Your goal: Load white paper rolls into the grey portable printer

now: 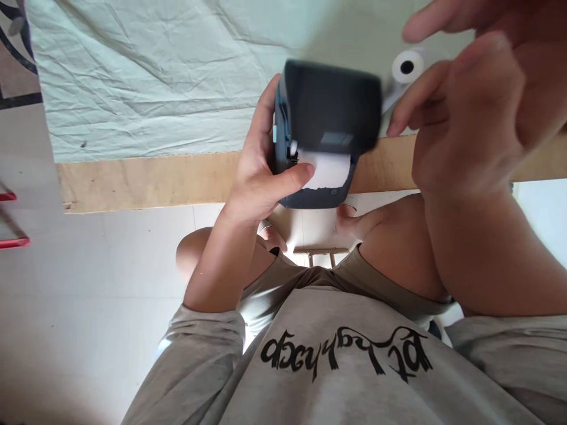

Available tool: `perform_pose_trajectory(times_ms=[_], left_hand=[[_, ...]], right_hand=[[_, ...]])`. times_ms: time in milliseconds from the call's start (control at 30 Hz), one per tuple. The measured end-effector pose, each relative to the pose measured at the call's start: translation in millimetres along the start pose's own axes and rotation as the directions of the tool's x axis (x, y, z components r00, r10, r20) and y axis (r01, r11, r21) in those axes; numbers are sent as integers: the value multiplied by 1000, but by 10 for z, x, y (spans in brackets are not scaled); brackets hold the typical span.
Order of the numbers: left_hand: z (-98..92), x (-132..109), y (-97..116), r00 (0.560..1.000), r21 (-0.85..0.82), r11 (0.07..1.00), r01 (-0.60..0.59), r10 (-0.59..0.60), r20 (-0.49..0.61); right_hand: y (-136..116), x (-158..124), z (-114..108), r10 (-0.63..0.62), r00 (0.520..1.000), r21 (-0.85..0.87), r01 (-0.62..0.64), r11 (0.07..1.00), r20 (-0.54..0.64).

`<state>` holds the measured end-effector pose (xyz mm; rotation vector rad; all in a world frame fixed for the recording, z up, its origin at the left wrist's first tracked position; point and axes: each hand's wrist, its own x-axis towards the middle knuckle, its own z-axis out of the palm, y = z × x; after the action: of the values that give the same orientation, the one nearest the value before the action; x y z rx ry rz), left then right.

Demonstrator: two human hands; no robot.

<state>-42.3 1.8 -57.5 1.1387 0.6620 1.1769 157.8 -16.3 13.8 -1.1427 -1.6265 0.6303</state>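
My left hand (261,159) grips a dark blue-grey label printer (283,141) from its left side, in front of the table edge. Its black lid (330,106) stands raised and looks slightly blurred. Under the lid shows white paper (330,170), with my left thumb lying on its left part. Close to the camera, my right hand (473,106) is lifted at the upper right, fingers apart, and I see nothing held in it. Behind its fingers lies a white paper roll (397,66) with a dark core; a pale strip beside it is partly hidden.
A pale green, wrinkled cloth (155,77) covers the table, whose wooden edge (155,183) runs across in front of me. My legs and a small stool-like frame (321,251) are below. Red-edged objects (15,242) appear at the far left.
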Motion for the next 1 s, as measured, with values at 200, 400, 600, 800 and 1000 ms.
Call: perform_pose_trajectory(times_ms=[200,400,600,800,1000], left_hand=[[110,-40,72,1000,-27,1000,8,-8,-28],[287,-126,312,988,-15,992,128,-128,-89],[289,-86,325,984,-57,987,151,-155,-83],[340,-101,348,985,-131,982,139,-151,-82],[430,-45,418,971,-309,935,175,-215,-103]], right_hand=[[36,-22,35,-102,962,-109,133,985,253],[117,-6,77,-145,937,-78,179,981,318],[81,27,75,-45,937,-121,92,988,347],[128,15,98,-149,938,-92,186,978,314],[248,-5,120,-194,930,-52,220,974,311]])
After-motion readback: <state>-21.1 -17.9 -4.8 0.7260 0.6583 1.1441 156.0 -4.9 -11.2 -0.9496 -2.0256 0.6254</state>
